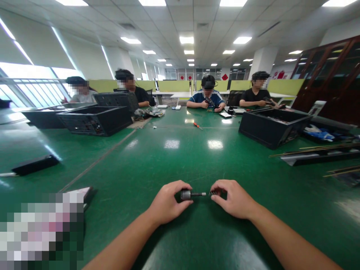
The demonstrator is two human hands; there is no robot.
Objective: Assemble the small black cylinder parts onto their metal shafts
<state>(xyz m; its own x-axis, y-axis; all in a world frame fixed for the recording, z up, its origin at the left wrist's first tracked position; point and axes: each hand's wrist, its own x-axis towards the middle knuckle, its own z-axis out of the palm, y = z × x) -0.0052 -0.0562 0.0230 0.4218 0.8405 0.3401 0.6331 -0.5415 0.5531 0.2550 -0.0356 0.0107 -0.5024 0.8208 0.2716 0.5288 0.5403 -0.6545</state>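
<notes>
Near the middle of the green table (180, 161), my left hand (171, 201) grips a dark cylindrical part (186, 195) between thumb and fingers. A thin shaft with a lighter metal tip sticks out of it to the right. Facing it, my right hand (233, 198) pinches a small dark spiral piece (213, 193), which looks like a short coil or threaded bit. A small gap separates the shaft's tip from this piece.
Black computer cases (92, 120) stand at the left, another case (270, 127) at the right. A red screwdriver (197, 126) lies further off. Metal strips (320, 154) are at right, a black box (36, 164) at left. Several people sit across the table.
</notes>
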